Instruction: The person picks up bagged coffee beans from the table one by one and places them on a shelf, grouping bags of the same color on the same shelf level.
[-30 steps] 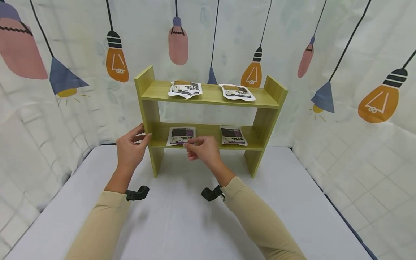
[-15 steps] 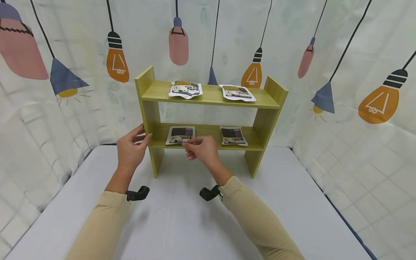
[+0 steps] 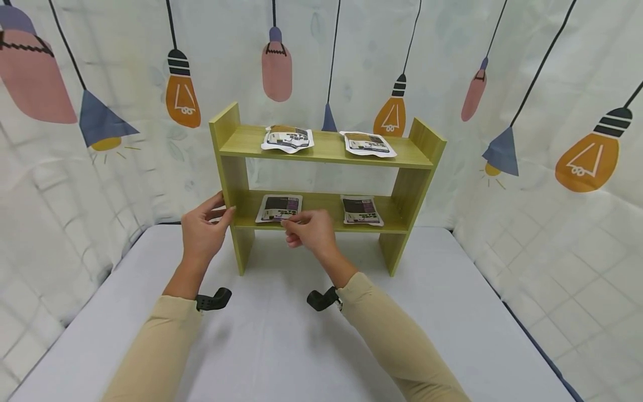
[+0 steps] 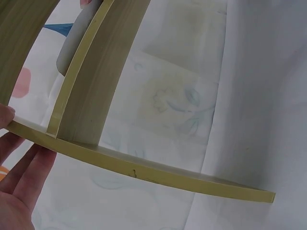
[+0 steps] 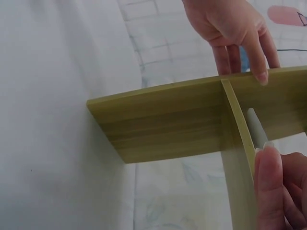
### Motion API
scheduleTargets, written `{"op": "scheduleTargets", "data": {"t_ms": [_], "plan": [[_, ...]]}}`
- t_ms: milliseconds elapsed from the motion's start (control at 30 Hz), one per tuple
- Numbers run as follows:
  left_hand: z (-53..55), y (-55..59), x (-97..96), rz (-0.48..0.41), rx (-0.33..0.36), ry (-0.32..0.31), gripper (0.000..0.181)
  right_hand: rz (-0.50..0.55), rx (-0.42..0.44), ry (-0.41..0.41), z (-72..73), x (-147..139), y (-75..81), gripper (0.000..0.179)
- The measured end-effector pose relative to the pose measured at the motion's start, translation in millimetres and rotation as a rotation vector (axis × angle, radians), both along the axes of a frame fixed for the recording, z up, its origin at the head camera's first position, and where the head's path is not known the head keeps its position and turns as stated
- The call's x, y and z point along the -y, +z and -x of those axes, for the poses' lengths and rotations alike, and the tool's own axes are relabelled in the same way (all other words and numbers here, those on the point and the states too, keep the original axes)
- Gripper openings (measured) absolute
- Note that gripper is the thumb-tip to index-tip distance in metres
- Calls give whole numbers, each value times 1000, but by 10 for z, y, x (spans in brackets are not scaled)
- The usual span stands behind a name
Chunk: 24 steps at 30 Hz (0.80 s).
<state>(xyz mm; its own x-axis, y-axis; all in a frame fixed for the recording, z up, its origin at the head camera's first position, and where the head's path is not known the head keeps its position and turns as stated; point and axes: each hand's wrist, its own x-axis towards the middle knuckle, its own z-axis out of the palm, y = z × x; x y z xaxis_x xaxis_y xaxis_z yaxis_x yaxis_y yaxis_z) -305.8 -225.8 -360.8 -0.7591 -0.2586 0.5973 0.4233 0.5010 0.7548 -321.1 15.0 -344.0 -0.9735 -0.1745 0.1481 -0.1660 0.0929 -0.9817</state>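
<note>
A greenish-yellow wooden shelf rack (image 3: 326,148) stands on the table. My left hand (image 3: 203,230) grips its left side panel (image 3: 232,176), thumb toward the inside and fingers outside, as the right wrist view shows. On the lower board at left lies a flat pouch (image 3: 278,206) with a black, white and purple label. The thumb and fingers of my right hand (image 3: 313,231) pinch its front edge. From the right wrist, only the pouch's pale end (image 5: 256,127) shows above the board. A similar pouch (image 3: 360,210) lies at the right of that board.
Two white pouches with gold and black labels, a left one (image 3: 287,139) and a right one (image 3: 368,144), lie on the upper board. A white-covered table (image 3: 281,335) supports the rack. Behind it hangs a curtain (image 3: 221,61) printed with lamps.
My right hand has shifted slightly left, and the lower-left pouch has moved a little left with it. The left hand and the rack look the same.
</note>
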Motion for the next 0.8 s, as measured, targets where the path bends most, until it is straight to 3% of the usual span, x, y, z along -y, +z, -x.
{"op": "scheduleTargets", "data": {"t_ms": [233,467,800], "plan": [[8,7,20,18,11,3,46,3,-30,-5,-9,-24,-33,17],[3,-67,66,50,20,8,46,6,-102,15,-71,-135,-77,21],[-131,-222,136,161,-19,42,40,-17,-173,8,-217,-510,-243,25]]}}
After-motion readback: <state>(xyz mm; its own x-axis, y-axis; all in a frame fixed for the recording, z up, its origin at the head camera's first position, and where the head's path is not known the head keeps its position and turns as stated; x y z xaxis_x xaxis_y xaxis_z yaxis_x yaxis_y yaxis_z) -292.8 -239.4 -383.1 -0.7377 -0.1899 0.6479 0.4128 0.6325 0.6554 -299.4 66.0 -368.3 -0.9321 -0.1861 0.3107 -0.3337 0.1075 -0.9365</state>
